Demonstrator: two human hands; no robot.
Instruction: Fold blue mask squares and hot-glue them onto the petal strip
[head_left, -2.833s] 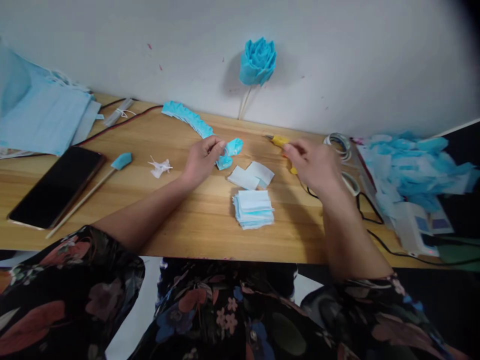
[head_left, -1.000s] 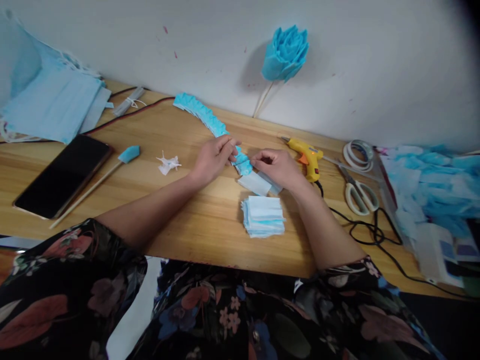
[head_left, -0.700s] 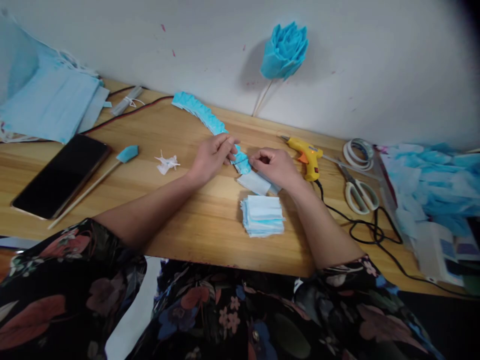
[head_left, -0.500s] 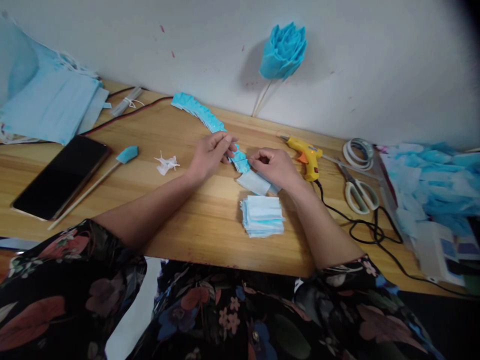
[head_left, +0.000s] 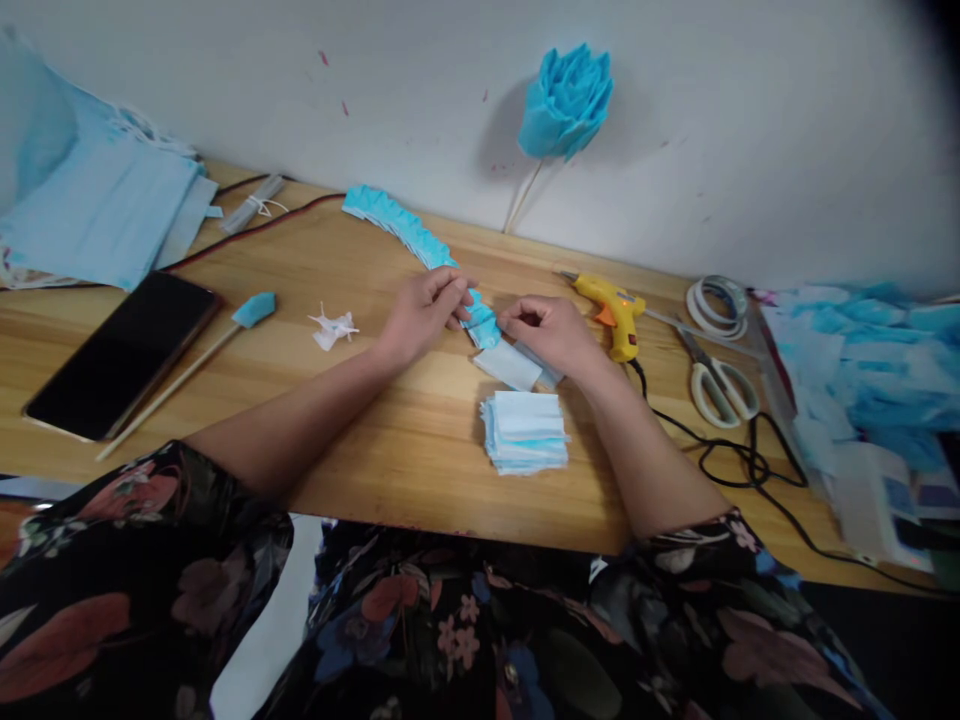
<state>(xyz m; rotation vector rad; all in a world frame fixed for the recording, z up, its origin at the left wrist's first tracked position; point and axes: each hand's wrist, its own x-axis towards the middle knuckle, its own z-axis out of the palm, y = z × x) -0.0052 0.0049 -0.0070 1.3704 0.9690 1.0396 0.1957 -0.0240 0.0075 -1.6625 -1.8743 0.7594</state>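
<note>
A curved row of overlapping folded blue mask-fabric pieces (head_left: 405,228) runs from the back of the table toward my hands. My left hand (head_left: 426,312) is over its near half, thumb and fingers pinched together; whatever lies between them is hidden. At the row's near end my right hand (head_left: 551,332) is closed in a pinch, fingertips against the edge of the last blue piece. I cannot make out what it holds. Pale flat fabric pieces (head_left: 508,366) lie just below the right fingers. Closer to me rests a stack of cut fabric rectangles (head_left: 525,432).
At right are a yellow glue gun (head_left: 613,312), scissors (head_left: 716,385), tape rolls (head_left: 718,306) and fabric scraps (head_left: 885,360). At left lie a phone (head_left: 124,355), a blue-tipped stick (head_left: 187,380) and face masks (head_left: 112,200). A blue fabric flower (head_left: 566,105) stands against the wall.
Both hands stay nearly in place, still pinched. The blue pieces between them have shifted slightly, and a thin dark line seen there before no longer shows.
</note>
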